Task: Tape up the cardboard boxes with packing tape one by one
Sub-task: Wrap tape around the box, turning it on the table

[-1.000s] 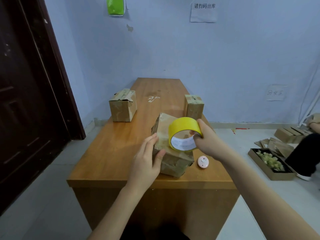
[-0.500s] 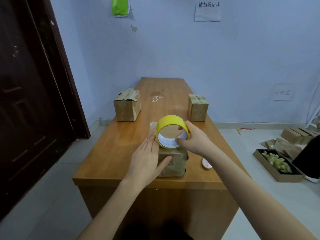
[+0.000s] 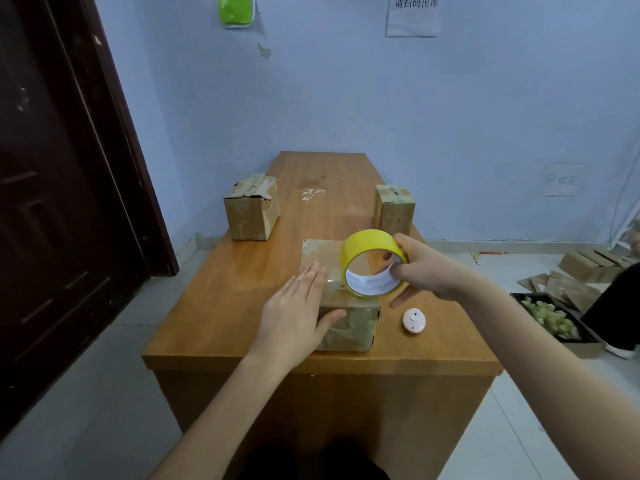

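A cardboard box (image 3: 349, 327) lies flat near the front edge of the wooden table (image 3: 242, 289). My left hand (image 3: 298, 313) lies on its left top with straight fingers, the thumb against its front face. My right hand (image 3: 426, 271) grips a yellow roll of packing tape (image 3: 370, 265) over the box's right top, fingers through the core. The roll's lower rim touches the box top. Two more cardboard boxes stand farther back: one at the left (image 3: 251, 213), one at the right (image 3: 394, 211).
A small pink round object (image 3: 414, 320) lies on the table right of the near box. A dark door (image 3: 52, 202) is at the left. On the floor at right lie flat cardboard pieces (image 3: 588, 268), a tray of pale bits (image 3: 550, 317) and another person's leg (image 3: 616, 317).
The near box went from tilted to lying flat and square to the table edge. The tape roll moved down onto its right top. My left hand stayed on the box.
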